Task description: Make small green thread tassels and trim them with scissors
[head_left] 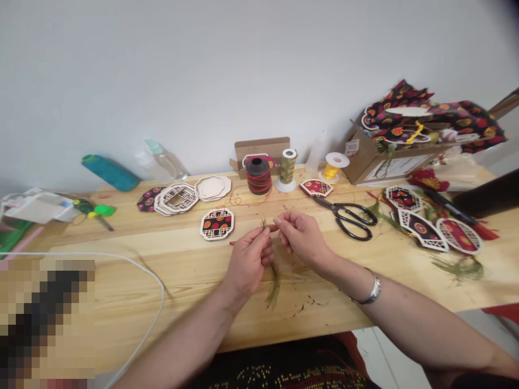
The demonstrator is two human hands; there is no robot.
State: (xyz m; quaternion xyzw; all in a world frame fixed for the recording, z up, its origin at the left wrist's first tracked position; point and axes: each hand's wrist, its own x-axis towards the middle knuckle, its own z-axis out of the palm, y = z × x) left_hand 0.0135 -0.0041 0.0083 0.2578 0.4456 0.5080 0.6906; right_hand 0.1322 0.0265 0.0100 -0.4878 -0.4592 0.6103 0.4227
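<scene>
**Green thread bunch in the left hand, loose from the patterned pieces**

The wooden table (pixel 133 243) fills the middle of the frame. A cardboard box (pixel 359 162) sits at the upper right, full of cloth and pieces. A white cable (pixel 162 294) curves through the lower left, away from the hands. The left hand (pixel 249 259), at the center, pinches the green thread bunch (pixel 273 286). The right hand (pixel 302 237) has its fingertips close together near the top; I cannot tell if they grip a thread.

Black-handled scissors (pixel 334 207) lie near the right hand and could get in its way. The red thread spool (pixel 259 181) stands behind.

The patterned pieces (pixel 421 229) at the right look done, with green tassels (pixel 458 267) near them. The bunch is gathered, its ends still uneven; I cannot see if it is tied. Tiny dark scraps (pixel 310 297) dot the wood.
</scene>
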